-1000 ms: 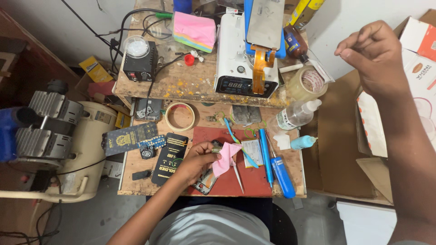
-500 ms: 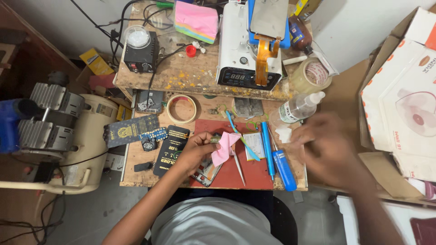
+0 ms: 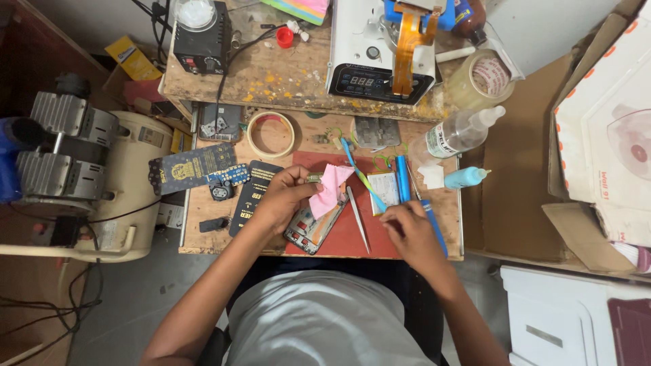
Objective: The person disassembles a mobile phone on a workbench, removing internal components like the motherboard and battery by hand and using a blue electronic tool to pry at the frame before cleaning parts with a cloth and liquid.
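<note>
My left hand (image 3: 283, 198) pinches a pink cloth (image 3: 329, 192) over an opened phone (image 3: 310, 230) that lies on the red mat (image 3: 342, 242). My right hand (image 3: 411, 234) is down on the mat's right side. Its fingers curl next to a white flat part (image 3: 385, 190) and a blue screwdriver (image 3: 403, 177). Whether it grips anything is hidden by the fingers. Metal tweezers (image 3: 358, 220) lie between the two hands. A toothbrush (image 3: 355, 168) lies slanted above them.
A tape roll (image 3: 270, 134), dark flat tool cards (image 3: 192, 168), a clear squeeze bottle (image 3: 458, 133) and a small blue bottle (image 3: 466, 177) share the wooden bench (image 3: 203, 210). A white heater station (image 3: 369, 61) and a black unit (image 3: 201, 45) stand behind. Compressor (image 3: 61, 142) left, cartons (image 3: 597, 135) right.
My right hand came down from high at the right onto the red mat beside the blue screwdriver. My left hand stayed on the pink cloth over the phone.
</note>
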